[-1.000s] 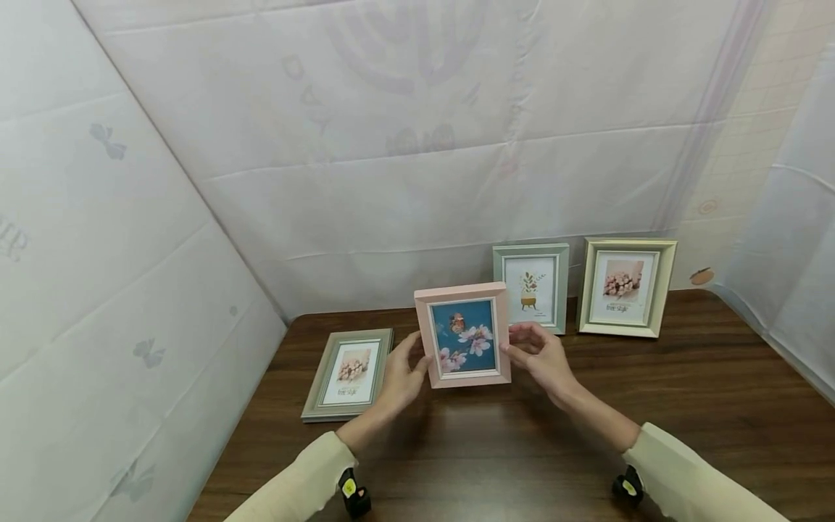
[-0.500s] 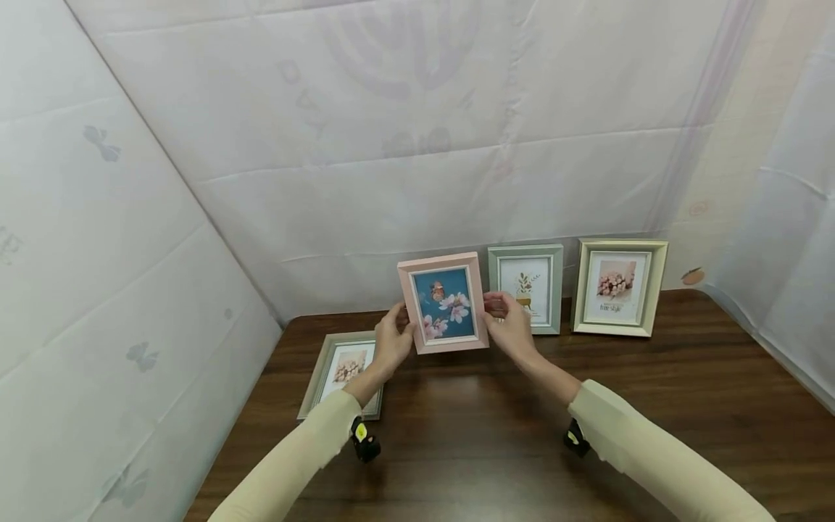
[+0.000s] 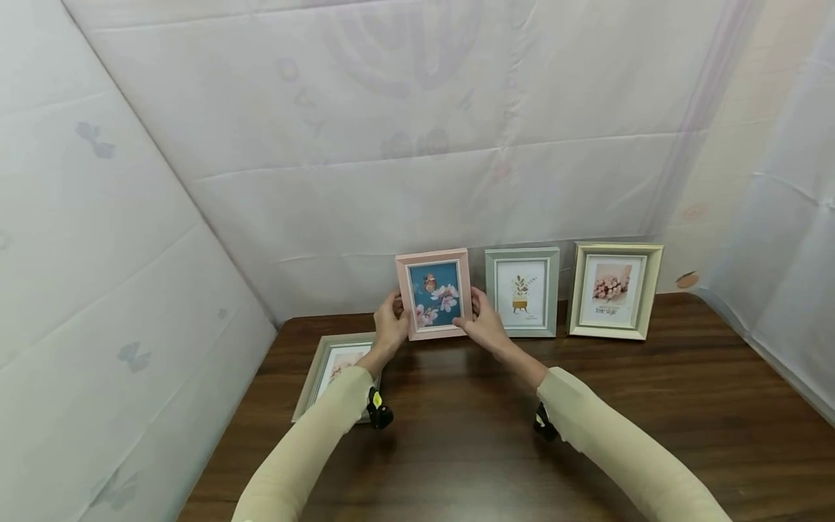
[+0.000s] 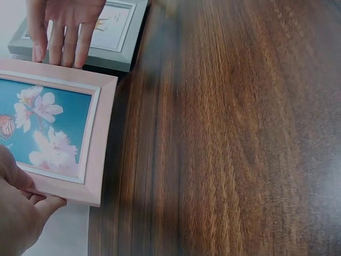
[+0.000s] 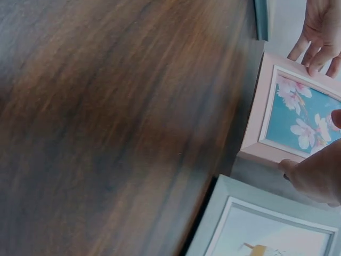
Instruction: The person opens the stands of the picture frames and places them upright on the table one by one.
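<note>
A pink picture frame (image 3: 433, 290) with blossoms and a butterfly on blue stands nearly upright at the back of the table, near the wall. My left hand (image 3: 390, 328) grips its left edge, with the thumb at the front. On the opposite edge my right hand (image 3: 488, 328) holds it, thumb over the lower right front and fingers at the side. The left wrist view shows the pink frame's border (image 4: 101, 133) close to the tabletop. In the right wrist view my right thumb (image 5: 335, 118) lies over the picture. The frame's back is hidden.
A grey-green frame (image 3: 522, 290) stands just right of the pink one, with a cream-yellow frame (image 3: 613, 293) beyond it. Partly under my left forearm, another frame (image 3: 326, 370) lies flat on the dark wooden table (image 3: 457, 435). A pale cloth wall (image 3: 365, 196) rises behind.
The pink frame has moved left and back toward the wall, and now stands straighter. Both hands moved with it; the left forearm now covers more of the flat frame.
</note>
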{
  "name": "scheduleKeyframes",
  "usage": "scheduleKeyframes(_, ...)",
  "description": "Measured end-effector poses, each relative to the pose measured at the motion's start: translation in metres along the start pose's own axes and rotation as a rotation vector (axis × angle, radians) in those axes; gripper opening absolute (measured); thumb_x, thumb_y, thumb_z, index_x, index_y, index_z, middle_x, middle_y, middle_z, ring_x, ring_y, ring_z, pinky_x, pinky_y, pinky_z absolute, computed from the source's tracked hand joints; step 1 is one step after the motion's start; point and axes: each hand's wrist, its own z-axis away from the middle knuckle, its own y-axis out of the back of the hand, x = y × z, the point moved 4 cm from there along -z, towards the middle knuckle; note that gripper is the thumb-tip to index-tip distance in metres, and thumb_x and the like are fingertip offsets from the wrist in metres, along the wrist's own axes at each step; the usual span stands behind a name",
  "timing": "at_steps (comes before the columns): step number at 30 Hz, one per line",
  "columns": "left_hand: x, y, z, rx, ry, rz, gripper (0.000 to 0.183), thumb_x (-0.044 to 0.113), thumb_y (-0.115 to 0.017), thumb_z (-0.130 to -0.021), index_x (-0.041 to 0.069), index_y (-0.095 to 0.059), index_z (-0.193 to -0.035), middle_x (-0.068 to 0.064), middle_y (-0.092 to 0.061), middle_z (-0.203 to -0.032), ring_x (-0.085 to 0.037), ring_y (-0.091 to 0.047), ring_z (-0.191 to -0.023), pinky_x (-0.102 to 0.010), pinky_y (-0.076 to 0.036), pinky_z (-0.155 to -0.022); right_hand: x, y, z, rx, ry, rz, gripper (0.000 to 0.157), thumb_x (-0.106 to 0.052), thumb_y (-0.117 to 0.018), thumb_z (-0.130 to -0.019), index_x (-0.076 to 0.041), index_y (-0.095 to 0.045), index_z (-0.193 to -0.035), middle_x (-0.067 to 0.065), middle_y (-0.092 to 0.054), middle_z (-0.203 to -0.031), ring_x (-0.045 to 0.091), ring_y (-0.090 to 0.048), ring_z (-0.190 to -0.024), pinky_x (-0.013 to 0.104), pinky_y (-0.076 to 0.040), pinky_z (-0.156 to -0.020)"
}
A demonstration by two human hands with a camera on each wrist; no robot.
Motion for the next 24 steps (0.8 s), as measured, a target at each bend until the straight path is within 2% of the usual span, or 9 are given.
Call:
scheduleKeyframes(5,-0.006,-0.003,0.004,-0.028,0.038,0.005,0.039,-0.01,-0.057,-0.094,-0.005,-0.061,-0.133,-0.027,-0.069,-0.118,-0.04,-0.068,-0.109,-0.05,-0.057,-0.095,0.011,-0.001,0.001,-0.021,-0.034,0.022,0.085,-0.01,-0.066,-0.094,-0.001,-0.015,-0.162,0.026,-0.024,-0.167,0.04,-0.026,-0.155,0.052,-0.028,-0.125)
scheduleKeyframes(12,-0.007,-0.007,0.008,-0.06,0.072,-0.031,0.039,-0.01,-0.057,-0.095,-0.006,-0.058,-0.134,-0.027,-0.068,-0.121,-0.039,-0.067,-0.111,-0.049,-0.057,-0.095,0.017,0.0,0.002,-0.072,-0.023,0.061,0.087,-0.011,-0.065,-0.095,-0.002,-0.011,-0.163,0.026,-0.02,-0.168,0.04,-0.023,-0.155,0.053,-0.027,-0.124)
scheduleKeyframes(19,-0.001,-0.008,0.003,-0.175,0.043,-0.119,0.047,-0.003,-0.054,-0.097,-0.01,-0.048,-0.143,-0.031,-0.062,-0.133,-0.043,-0.061,-0.125,-0.053,-0.051,-0.105,0.014,0.006,0.0,-0.085,-0.026,0.1,0.085,-0.007,-0.062,-0.096,0.002,-0.011,-0.162,0.026,-0.024,-0.166,0.041,-0.026,-0.154,0.053,-0.027,-0.124)
scheduleKeyframes(24,0.0,-0.007,-0.003,-0.207,0.034,-0.188,0.052,0.002,-0.054,-0.092,-0.013,-0.046,-0.142,-0.033,-0.059,-0.136,-0.045,-0.057,-0.129,-0.052,-0.05,-0.107,0.009,0.009,-0.003,-0.1,-0.03,0.124,0.079,-0.006,-0.059,-0.098,0.005,-0.013,-0.161,0.031,-0.027,-0.164,0.043,-0.029,-0.152,0.053,-0.031,-0.123)
